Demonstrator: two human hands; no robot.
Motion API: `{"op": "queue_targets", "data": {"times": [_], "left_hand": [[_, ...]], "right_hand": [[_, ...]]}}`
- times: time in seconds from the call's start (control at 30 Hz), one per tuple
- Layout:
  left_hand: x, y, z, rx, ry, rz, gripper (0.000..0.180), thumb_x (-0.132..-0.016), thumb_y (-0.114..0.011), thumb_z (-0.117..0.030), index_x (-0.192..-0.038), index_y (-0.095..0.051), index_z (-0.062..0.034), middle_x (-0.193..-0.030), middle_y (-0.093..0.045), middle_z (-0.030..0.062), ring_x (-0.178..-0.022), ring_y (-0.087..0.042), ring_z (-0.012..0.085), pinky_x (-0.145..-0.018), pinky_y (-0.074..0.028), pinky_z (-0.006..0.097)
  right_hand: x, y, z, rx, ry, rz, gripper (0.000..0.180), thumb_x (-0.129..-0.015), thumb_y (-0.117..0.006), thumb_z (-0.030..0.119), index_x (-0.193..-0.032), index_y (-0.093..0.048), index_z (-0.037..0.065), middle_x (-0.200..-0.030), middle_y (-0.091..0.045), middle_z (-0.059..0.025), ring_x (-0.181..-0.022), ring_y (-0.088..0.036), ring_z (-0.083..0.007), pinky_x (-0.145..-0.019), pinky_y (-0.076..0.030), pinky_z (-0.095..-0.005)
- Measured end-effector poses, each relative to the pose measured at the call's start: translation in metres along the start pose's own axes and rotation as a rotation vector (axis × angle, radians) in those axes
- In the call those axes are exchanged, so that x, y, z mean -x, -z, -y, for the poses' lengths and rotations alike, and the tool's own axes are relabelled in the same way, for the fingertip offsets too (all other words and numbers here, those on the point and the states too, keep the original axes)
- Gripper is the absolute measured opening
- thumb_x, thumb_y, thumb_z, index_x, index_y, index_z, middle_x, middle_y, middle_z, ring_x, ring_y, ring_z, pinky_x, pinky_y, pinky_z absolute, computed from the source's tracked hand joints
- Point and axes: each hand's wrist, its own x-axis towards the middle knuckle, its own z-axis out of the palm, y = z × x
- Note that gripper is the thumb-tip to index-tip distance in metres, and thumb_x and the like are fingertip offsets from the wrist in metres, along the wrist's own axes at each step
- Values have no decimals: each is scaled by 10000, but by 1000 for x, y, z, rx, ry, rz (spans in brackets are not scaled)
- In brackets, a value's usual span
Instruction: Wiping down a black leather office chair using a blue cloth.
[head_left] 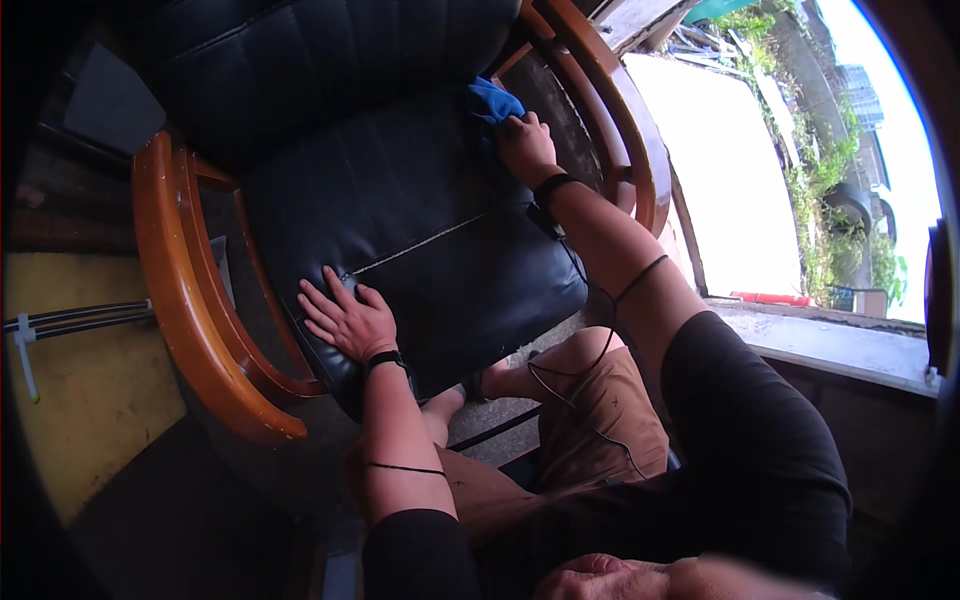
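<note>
A black leather armchair seat [400, 200] with a pale stitched seam fills the middle of the head view. Flat on its near left corner lies my left hand [349, 318], fingers spread and holding nothing. At the seat's far right corner, by the backrest [330, 60], my right hand [528, 145] grips a blue cloth [494, 101]. The cloth bunches up beyond my fingers, and part of it is hidden by the hand. Curved wooden armrests stand on both sides, the left armrest [185, 300] and the right armrest [625, 110].
To the right, a bright window opening has a pale sill [830, 340], with plants outside. A yellow board [90, 370] with dark rods [90, 318] lies at the left. A thin black cable [606, 345] hangs from my right wrist to my knee.
</note>
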Motion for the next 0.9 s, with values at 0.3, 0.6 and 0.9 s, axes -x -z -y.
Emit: {"op": "queue_targets", "data": {"times": [0.3, 0.6, 0.9], "left_hand": [[2, 1, 13, -14, 11, 1, 594, -958, -520, -363, -1532, -450, -225, -1672, -257, 139, -1543, -230, 329, -1227, -160, 552], [-1, 2, 0, -50, 11, 60, 599, -972, -503, -397, -1545, -439, -232, -1679, -241, 130, -1554, -198, 314, -1248, -68, 526], [-1, 4, 3, -47, -2, 81, 602, -977, -476, -386, -1549, -425, -208, -1680, -225, 145, -1552, -197, 327, -1241, -101, 542]], "right_hand": [[91, 30, -2, 11, 404, 131, 166, -893, -662, 194, -1009, -649, 76, -1074, -598, -204, -1012, -614, -414, -860, -541, -488], [-63, -28, 27, -107, -170, -121, 260, -929, -610, 238, -1099, -669, 51, -1253, -619, -217, -1051, -660, -445, -907, -554, -523], [-72, -45, 124, -33, -119, -74, 251, -937, -582, 200, -1062, -712, 25, -1155, -660, -227, -971, -696, -382, -859, -577, -447]]}}
